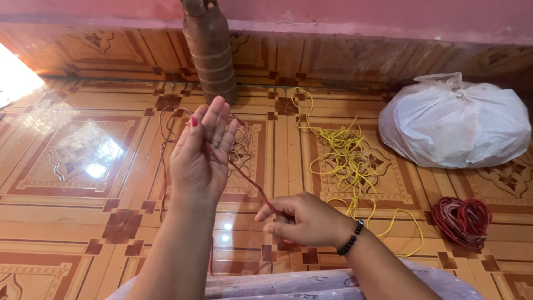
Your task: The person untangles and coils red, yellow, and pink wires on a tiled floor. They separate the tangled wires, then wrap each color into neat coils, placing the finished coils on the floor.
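White knotted plastic bag (454, 119) sits by the wall, out of your way; tangled yellow cord (347, 161) just left of it, coiled red cord bundle (462, 220) below it. Well left of the bag, your left hand (200, 155) is raised flat, fingers together, so the thin red cord (250, 180) wraps across it. Right hand (302, 219) pinches that cord, keeping it taut.

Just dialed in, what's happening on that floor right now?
A person sits over a patterned tile floor, working a red cord. The left hand is raised, fingers up, with the cord running across it; the right hand pinches the cord lower down. Loose yellow cord, a coiled red bundle and a tied white bag lie to the right.
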